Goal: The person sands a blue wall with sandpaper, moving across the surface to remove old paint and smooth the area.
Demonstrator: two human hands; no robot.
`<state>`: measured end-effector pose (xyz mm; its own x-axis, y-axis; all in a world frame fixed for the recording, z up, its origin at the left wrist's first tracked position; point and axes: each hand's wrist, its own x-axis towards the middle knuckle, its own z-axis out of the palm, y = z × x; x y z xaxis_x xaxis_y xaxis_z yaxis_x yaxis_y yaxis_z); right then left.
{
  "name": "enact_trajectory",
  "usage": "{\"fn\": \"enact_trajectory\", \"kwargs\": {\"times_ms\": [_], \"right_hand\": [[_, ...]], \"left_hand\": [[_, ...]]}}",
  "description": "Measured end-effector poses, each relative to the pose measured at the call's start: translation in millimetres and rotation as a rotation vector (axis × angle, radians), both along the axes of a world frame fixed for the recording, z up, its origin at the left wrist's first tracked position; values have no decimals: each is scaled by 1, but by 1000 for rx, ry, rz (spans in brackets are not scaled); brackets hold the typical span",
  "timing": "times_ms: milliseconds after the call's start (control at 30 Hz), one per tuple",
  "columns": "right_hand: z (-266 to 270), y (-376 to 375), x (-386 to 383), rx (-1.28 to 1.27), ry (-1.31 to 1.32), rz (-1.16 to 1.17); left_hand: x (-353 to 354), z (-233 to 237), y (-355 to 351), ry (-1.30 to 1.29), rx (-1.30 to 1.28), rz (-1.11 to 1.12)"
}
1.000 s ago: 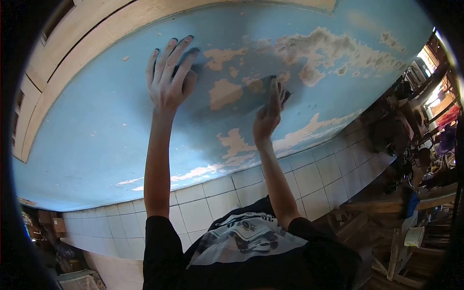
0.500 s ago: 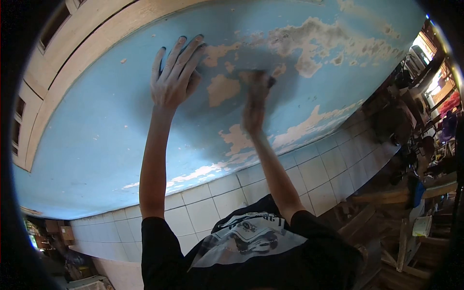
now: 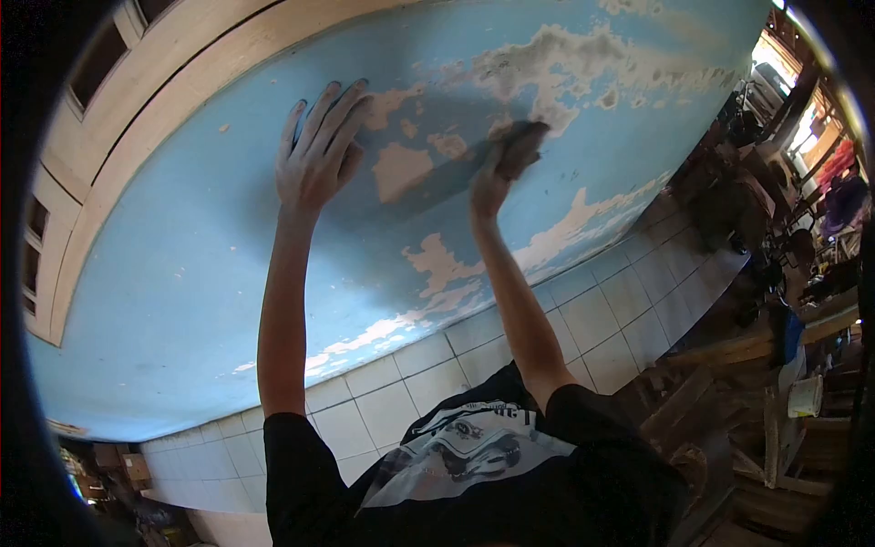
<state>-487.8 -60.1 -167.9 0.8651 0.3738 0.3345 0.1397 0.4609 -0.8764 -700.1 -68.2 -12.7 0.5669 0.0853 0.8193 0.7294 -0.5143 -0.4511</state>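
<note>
A blue painted wall with peeled, pale patches fills the upper view. My left hand lies flat against it, fingers spread and dusty, left of a large bare patch. Over to the right, my right hand is closed around a dark, flat object held at the wall, just below a grey, flaking patch. Motion smears the object, so its exact kind cannot be made out.
White tiles run along the wall's lower part. A cream wooden frame borders it at left. Wooden beams and clutter stand at right, with boxes at lower left.
My right hand has moved right with the dark object, which is now tilted. My left hand stays flat on the wall. The view has shifted slightly.
</note>
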Motion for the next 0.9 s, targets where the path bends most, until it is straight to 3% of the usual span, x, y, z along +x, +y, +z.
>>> {"fn": "enact_trajectory", "kwargs": {"times_ms": [33,100,133,167,333,433,467,567,700,833,900], "right_hand": [[7,-10,-8,4,-1,-8],[16,-49,-24,-109,-845,-1],[24,-63,-27,60,-800,137],[20,-60,-21,57,-799,134],[24,-43,11,42,-394,-81],[29,-64,-12,-106,-604,-5],[40,-73,-14,4,-627,29],[35,-72,9,-20,-634,28],[29,-58,39,115,-792,-107],[28,-62,6,45,-703,-95],[21,-55,17,125,-633,-144]], "left_hand": [[1,2,0,-1,4,-8],[1,3,-3,-9,-23,-26],[2,3,-3,-9,-23,-34],[2,2,-3,-12,-14,-23],[2,3,-4,-29,-14,-19],[3,2,-2,-38,48,-11],[2,3,-4,-46,4,-39],[4,2,-8,-73,-56,-80],[24,-1,-11,-126,-62,-188],[50,-10,0,-181,-35,-278],[54,-14,4,-173,-27,-186]]}}
